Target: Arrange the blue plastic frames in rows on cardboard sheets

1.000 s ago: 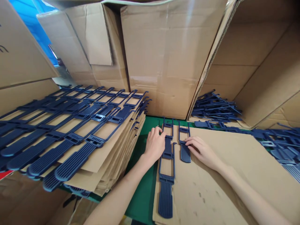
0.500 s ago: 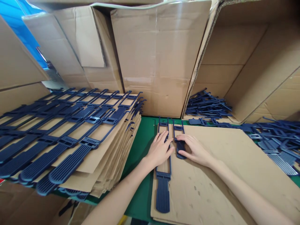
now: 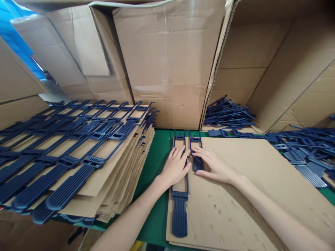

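Note:
A long dark blue plastic piece (image 3: 180,218), with an open frame and a ribbed rounded tab, lies along the left edge of a cardboard sheet (image 3: 235,209). My left hand (image 3: 175,166) rests over its frame, fingers stretched and slightly apart, covering part of it. Beside it lies a second, shorter-looking blue plastic piece (image 3: 198,164). My right hand (image 3: 213,165) reaches over that one from the right, its fingers extended across the piece and the thumb apart near its lower end. The fingertips of both hands nearly meet between the pieces.
At left stands a tall stack of cardboard sheets (image 3: 123,181) layered with rows of blue pieces (image 3: 70,186). Loose blue pieces lie heaped in an open carton (image 3: 230,113) and along the right side (image 3: 305,153). A closed carton (image 3: 170,69) stands behind the green tabletop (image 3: 150,167).
The second blue piece has shifted slightly left and away from me, with my right hand moving along. My left hand stays over the first piece. The whole view has shifted a little.

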